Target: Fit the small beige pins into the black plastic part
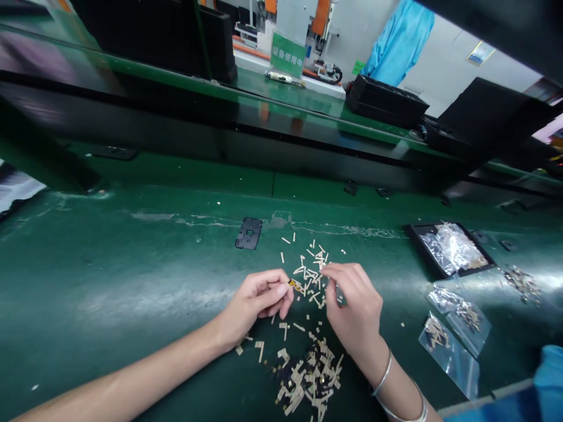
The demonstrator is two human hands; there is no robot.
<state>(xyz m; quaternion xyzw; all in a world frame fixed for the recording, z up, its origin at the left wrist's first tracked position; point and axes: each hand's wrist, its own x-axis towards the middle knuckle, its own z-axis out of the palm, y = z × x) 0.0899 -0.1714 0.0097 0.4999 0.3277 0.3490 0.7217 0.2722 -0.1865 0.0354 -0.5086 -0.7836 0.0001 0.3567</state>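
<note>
Pinched between the thumb and fingers of my left hand (264, 296) is a small yellow-gold flexible strip (294, 285), its far end poking out to the right. My right hand (354, 296) hangs over scattered pale strips (311, 275), thumb and fingertips drawn close together; what they grip, if anything, is too small to make out. Nearer to me lies a denser heap of pale and dark strip pieces (310, 378). A thin black plate with a square hole (249, 233) rests on the green table beyond my left hand.
On the right, a black tray (422, 249) holds plastic bags with small parts. Beside it lie clear bags of parts (451, 357) and a loose pile of small metal pieces (523, 284). A dark shelf beam (272, 138) crosses behind; a green post (48, 149) stands at left.
</note>
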